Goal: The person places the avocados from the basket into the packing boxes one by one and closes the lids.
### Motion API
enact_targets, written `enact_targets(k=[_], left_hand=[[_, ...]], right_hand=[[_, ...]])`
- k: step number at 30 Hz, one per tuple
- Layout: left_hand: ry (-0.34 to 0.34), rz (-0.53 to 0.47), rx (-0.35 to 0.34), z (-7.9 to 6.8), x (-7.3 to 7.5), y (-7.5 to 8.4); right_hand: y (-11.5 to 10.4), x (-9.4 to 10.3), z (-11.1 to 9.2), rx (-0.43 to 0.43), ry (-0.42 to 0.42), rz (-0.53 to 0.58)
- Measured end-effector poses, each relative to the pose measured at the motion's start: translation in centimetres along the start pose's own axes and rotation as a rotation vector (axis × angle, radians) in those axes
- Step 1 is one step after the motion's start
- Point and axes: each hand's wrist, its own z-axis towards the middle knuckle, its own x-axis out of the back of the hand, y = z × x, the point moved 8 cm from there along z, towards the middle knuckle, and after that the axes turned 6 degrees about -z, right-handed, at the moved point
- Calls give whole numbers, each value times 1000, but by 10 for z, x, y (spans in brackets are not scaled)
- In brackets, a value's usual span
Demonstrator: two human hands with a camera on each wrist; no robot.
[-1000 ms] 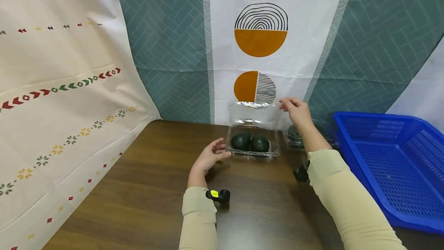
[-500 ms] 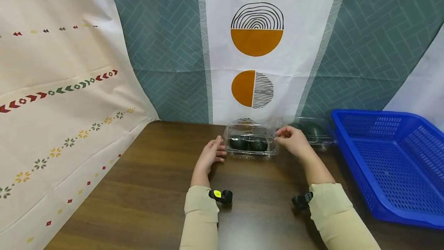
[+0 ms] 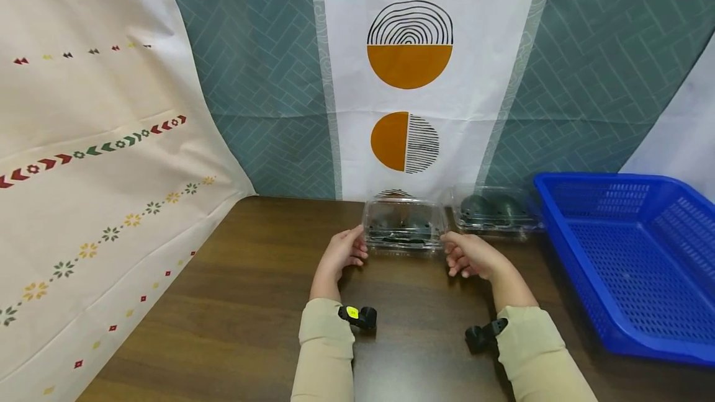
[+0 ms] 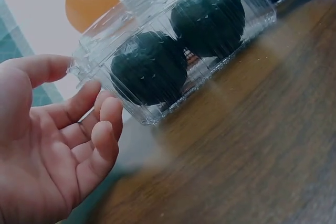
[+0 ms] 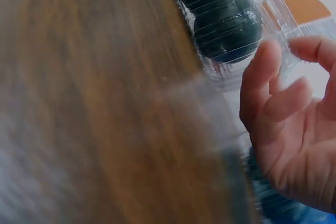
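A clear plastic clamshell container [image 3: 404,242] stands on the table near the back cloth, its lid folded down over the base. Inside are two dark green round fruits that look like avocados [image 4: 149,69], plainest in the left wrist view. My left hand [image 3: 339,256] pinches the container's left end at the rim between thumb and index finger, the other fingers loosely curled. At the right end my right hand [image 3: 475,257] pinches the rim with thumb and fingertips. Whether the lid is fully snapped down cannot be told.
Another clear clamshell [image 3: 497,226] with dark green fruits stands just right of the first. Right of that, a blue plastic basket [image 3: 581,284] takes up the table's right side. Hanging cloths [image 3: 268,110] rise behind and at the left of the brown wooden table [image 3: 234,303].
The lid, upright a second ago, has swung down over the fruits. My right hand has come down with it to the right rim; my left hand has stayed by the left end.
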Motion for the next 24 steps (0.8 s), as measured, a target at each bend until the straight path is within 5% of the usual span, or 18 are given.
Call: enact_targets(k=[6,16,24], left_hand=[[-27,9,31,-1,0,-3],[-34,-14,-20,-1,-7,-1],[94,-107,-31,7,-3,-2]], right_hand=[[5,-15,9,59,-134,211],[7,-17,11,123,-49,347],[9,-16,12,126,25,417]])
